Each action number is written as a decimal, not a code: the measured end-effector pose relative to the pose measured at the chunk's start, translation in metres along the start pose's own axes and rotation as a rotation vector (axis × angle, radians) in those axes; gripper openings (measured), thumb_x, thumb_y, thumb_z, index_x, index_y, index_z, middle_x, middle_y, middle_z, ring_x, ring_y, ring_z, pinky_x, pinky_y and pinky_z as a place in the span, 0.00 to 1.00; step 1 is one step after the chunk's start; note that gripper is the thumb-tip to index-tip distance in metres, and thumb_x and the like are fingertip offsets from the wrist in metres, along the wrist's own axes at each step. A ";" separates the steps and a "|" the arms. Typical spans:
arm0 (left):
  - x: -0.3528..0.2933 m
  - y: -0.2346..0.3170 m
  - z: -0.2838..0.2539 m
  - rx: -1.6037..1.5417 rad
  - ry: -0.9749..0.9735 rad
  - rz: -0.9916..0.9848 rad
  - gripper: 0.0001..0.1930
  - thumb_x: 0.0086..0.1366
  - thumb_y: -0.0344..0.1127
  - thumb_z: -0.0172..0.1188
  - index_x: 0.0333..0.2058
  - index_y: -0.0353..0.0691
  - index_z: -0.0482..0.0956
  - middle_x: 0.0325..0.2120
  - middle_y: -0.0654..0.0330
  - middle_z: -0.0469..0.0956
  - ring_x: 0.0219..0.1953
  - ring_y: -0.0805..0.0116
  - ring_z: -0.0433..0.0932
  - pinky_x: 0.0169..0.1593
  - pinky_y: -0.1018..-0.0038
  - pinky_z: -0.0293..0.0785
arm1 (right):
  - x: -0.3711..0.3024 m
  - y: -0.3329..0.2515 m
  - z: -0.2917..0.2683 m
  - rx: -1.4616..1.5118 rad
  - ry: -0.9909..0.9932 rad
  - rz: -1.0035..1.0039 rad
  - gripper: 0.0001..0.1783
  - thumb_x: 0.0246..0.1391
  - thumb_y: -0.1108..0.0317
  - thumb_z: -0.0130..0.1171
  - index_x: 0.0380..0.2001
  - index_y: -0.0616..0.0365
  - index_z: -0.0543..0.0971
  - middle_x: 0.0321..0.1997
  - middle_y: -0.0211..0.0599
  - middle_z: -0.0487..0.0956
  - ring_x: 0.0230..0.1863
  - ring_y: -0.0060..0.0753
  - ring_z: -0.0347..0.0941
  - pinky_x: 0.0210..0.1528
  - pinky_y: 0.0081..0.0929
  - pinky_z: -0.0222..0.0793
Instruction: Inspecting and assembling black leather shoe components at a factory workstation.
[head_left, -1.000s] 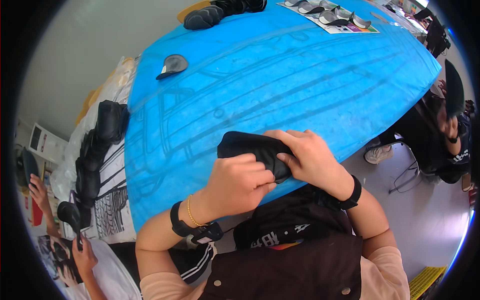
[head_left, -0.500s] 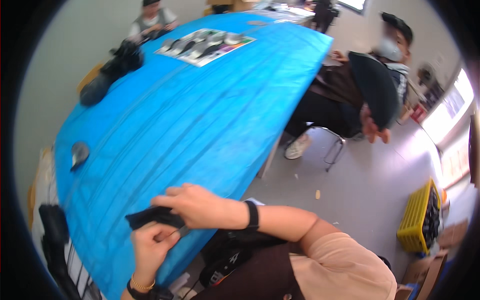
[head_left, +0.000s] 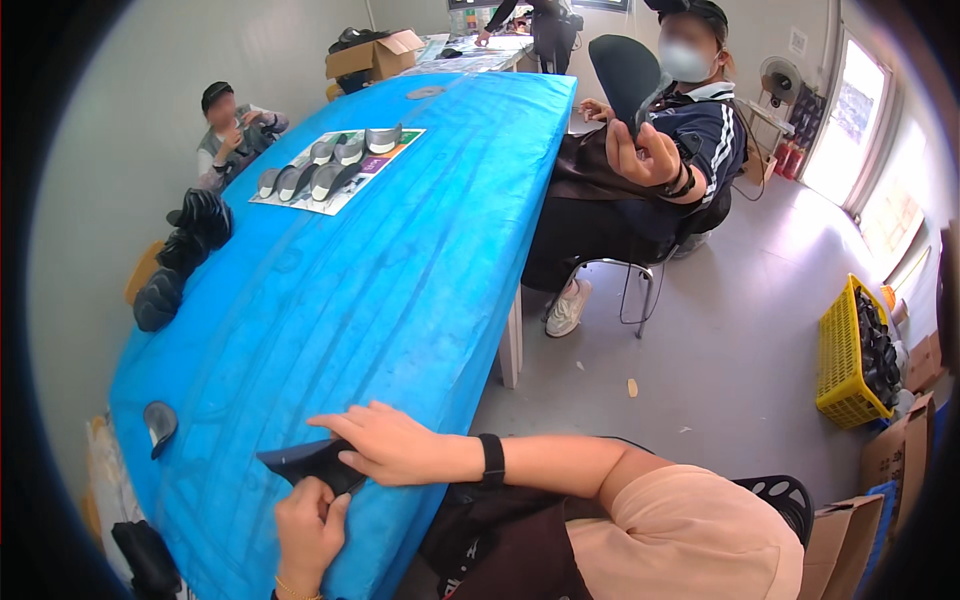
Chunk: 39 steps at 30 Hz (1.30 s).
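Head view: black curved piece (head_left: 300, 460) held in both hands, over near end of blue-covered table (head_left: 400, 300). Left hand (head_left: 310, 530) pinches its near edge, fingers curled; right hand (head_left: 393, 447) holds its right end, fingers outstretched. Grey-and-black visor (head_left: 161, 424) lies left on table. Seated co-worker (head_left: 715, 125), right, raises dark curved panel (head_left: 622, 80).

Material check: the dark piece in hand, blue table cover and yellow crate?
Dark piece: maybe fabric or faux leather, matte; smooth face, no weave discernible, so unsettled. Blue table cover: probably plastic sheeting, slight sheen, creased. Yellow crate: likely moulded plastic, finish unclear; even colour, regular openwork sides.
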<state>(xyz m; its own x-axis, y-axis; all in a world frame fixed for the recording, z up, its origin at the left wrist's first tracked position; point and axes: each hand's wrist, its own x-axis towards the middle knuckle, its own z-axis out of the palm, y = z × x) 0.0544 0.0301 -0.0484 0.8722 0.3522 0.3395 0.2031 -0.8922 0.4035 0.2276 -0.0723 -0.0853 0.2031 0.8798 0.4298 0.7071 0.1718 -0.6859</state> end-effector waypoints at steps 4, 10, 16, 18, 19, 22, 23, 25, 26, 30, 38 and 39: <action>0.012 0.002 -0.002 0.140 -0.223 0.131 0.11 0.58 0.36 0.58 0.22 0.39 0.69 0.17 0.52 0.75 0.20 0.50 0.75 0.22 0.60 0.66 | -0.002 0.011 0.003 0.122 -0.050 -0.101 0.36 0.56 0.65 0.54 0.65 0.56 0.54 0.37 0.46 0.74 0.43 0.51 0.68 0.47 0.40 0.62; 0.019 0.017 -0.010 -0.339 -0.228 -0.256 0.15 0.62 0.34 0.56 0.19 0.35 0.68 0.10 0.56 0.67 0.12 0.70 0.67 0.18 0.71 0.58 | 0.004 0.019 -0.010 0.375 -0.158 -0.087 0.48 0.53 0.56 0.56 0.68 0.60 0.43 0.28 0.50 0.73 0.37 0.56 0.68 0.43 0.44 0.63; 0.025 0.018 -0.011 -0.649 -0.247 -0.476 0.16 0.63 0.35 0.56 0.17 0.41 0.67 0.10 0.71 0.63 0.12 0.85 0.57 0.16 0.83 0.49 | 0.006 0.020 -0.012 0.354 -0.231 -0.099 0.46 0.56 0.47 0.51 0.68 0.57 0.44 0.20 0.46 0.70 0.31 0.53 0.67 0.41 0.41 0.60; 0.026 0.016 -0.010 -0.734 -0.220 -0.501 0.16 0.65 0.34 0.56 0.18 0.37 0.67 0.10 0.69 0.65 0.14 0.84 0.60 0.18 0.82 0.52 | 0.003 0.018 -0.008 0.373 -0.239 -0.104 0.44 0.57 0.47 0.50 0.68 0.56 0.45 0.20 0.45 0.70 0.30 0.52 0.66 0.42 0.41 0.60; 0.027 0.015 -0.009 -0.735 -0.217 -0.505 0.16 0.65 0.34 0.56 0.18 0.37 0.67 0.10 0.69 0.65 0.14 0.84 0.60 0.18 0.82 0.52 | 0.002 0.017 -0.006 0.389 -0.241 -0.109 0.43 0.57 0.48 0.50 0.67 0.55 0.46 0.20 0.44 0.70 0.30 0.51 0.66 0.42 0.40 0.59; 0.026 0.011 -0.009 -0.809 -0.276 -0.497 0.16 0.65 0.35 0.55 0.18 0.38 0.67 0.10 0.69 0.65 0.14 0.84 0.60 0.18 0.82 0.51 | 0.002 0.015 -0.014 0.329 -0.236 -0.066 0.40 0.58 0.49 0.50 0.67 0.53 0.48 0.19 0.43 0.69 0.29 0.49 0.65 0.44 0.39 0.59; 0.026 0.011 -0.008 -0.790 -0.289 -0.479 0.16 0.66 0.36 0.55 0.19 0.38 0.67 0.11 0.69 0.65 0.14 0.84 0.60 0.18 0.82 0.51 | 0.002 0.012 -0.014 0.323 -0.247 -0.018 0.37 0.59 0.51 0.49 0.66 0.51 0.50 0.19 0.42 0.68 0.29 0.48 0.63 0.45 0.38 0.59; 0.026 0.008 -0.006 -0.775 -0.296 -0.469 0.17 0.66 0.37 0.55 0.19 0.39 0.67 0.11 0.70 0.65 0.14 0.85 0.59 0.19 0.83 0.51 | 0.002 0.016 -0.010 0.295 -0.243 -0.019 0.36 0.59 0.52 0.49 0.66 0.50 0.51 0.19 0.42 0.68 0.29 0.48 0.63 0.46 0.37 0.59; 0.026 0.006 -0.006 -0.853 -0.330 -0.504 0.16 0.66 0.37 0.55 0.19 0.40 0.67 0.12 0.70 0.64 0.14 0.85 0.58 0.18 0.83 0.50 | 0.003 0.014 -0.008 0.266 -0.233 -0.024 0.35 0.60 0.53 0.48 0.66 0.49 0.51 0.19 0.42 0.68 0.29 0.47 0.63 0.46 0.37 0.59; 0.022 -0.005 -0.007 -1.091 -0.387 -0.659 0.14 0.66 0.36 0.55 0.20 0.43 0.67 0.12 0.73 0.60 0.13 0.85 0.53 0.17 0.83 0.45 | 0.005 0.007 -0.013 0.232 -0.303 -0.031 0.34 0.58 0.55 0.51 0.65 0.48 0.54 0.21 0.43 0.69 0.33 0.50 0.66 0.47 0.39 0.60; 0.025 -0.002 -0.001 -1.202 -0.428 -0.638 0.15 0.67 0.38 0.55 0.21 0.45 0.67 0.15 0.77 0.55 0.16 0.87 0.50 0.19 0.83 0.42 | -0.002 0.011 -0.010 0.233 -0.176 -0.029 0.36 0.50 0.66 0.54 0.63 0.48 0.55 0.40 0.50 0.74 0.42 0.58 0.67 0.49 0.44 0.61; 0.023 -0.004 0.001 -1.230 -0.432 -0.618 0.15 0.67 0.38 0.55 0.20 0.45 0.67 0.15 0.77 0.55 0.16 0.87 0.50 0.19 0.84 0.42 | -0.002 0.010 -0.011 0.253 -0.185 -0.035 0.36 0.50 0.66 0.54 0.63 0.48 0.55 0.43 0.50 0.73 0.44 0.57 0.66 0.50 0.44 0.61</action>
<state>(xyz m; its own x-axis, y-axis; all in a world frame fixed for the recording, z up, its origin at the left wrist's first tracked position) 0.0743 0.0417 -0.0428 0.8970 0.2746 -0.3462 0.2803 0.2522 0.9262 0.2419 -0.0772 -0.0864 0.0385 0.9329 0.3580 0.5159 0.2883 -0.8067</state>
